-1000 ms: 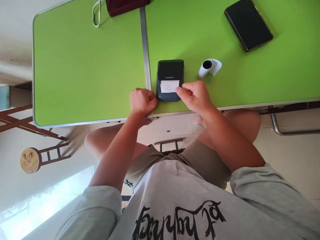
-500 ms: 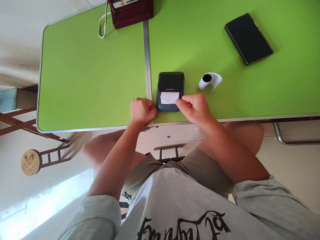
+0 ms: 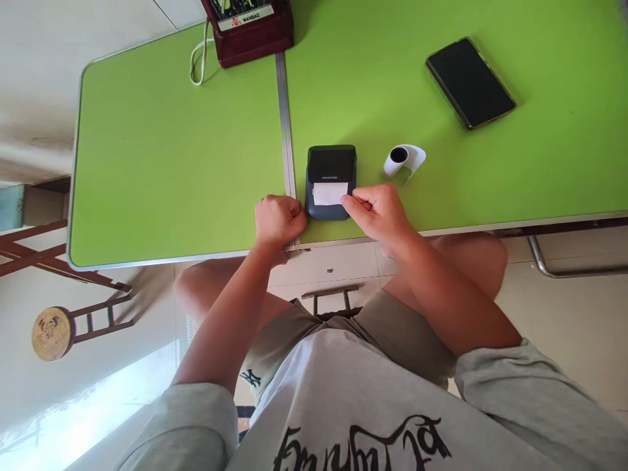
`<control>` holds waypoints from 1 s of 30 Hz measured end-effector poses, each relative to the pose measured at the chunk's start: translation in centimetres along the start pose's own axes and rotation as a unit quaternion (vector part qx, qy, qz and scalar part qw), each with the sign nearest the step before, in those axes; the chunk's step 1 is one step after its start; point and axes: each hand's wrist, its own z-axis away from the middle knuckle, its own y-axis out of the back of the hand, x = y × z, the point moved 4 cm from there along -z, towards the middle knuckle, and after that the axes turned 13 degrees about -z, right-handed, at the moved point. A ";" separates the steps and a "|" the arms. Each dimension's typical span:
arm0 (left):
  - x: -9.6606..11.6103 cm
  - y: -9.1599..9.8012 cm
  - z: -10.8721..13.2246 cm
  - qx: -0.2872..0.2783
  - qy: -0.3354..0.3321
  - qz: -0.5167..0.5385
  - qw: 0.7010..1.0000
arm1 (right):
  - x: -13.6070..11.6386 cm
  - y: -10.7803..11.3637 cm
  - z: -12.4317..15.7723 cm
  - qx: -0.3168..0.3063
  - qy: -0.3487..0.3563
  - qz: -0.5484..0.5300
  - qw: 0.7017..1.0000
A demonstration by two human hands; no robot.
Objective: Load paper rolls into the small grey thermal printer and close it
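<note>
A small dark label printer [image 3: 331, 163] lies on the green table, with a white paper label [image 3: 330, 193] showing at its front. My right hand [image 3: 380, 210] is closed, its thumb and forefinger at the label's right edge, pinching it. Just left of the printer, my left hand [image 3: 279, 221] rests in a fist at the table's front edge, nothing seen in its fingers. To the printer's right stands a white paper roll [image 3: 391, 165] with a dark core and a loose curling end.
A black tablet [image 3: 471, 83] in a case lies at the right. Toward the back sits a dark red box-shaped device [image 3: 255, 36] with a white cord [image 3: 197, 65]. A metal seam [image 3: 283, 111] crosses the green table [image 3: 171, 150]. A wooden stool [image 3: 53, 333] is at lower left.
The camera view has shifted a little, showing more of the dark red device. Both hands keep their places by the printer, and the label looks the same.
</note>
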 end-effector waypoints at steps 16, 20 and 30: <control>0.0 0.3 0.0 0.007 0.005 0.051 0.999 | 0.1 -0.2 -0.1 0.024 0.003 0.018 1.000; -0.3 0.5 0.2 0.011 0.005 0.103 0.995 | 0.1 0.0 -0.2 0.011 -0.019 0.006 1.000; -3.1 2.9 -2.8 -0.092 -0.019 0.118 0.989 | 0.4 1.9 -2.6 0.065 -0.057 0.040 0.995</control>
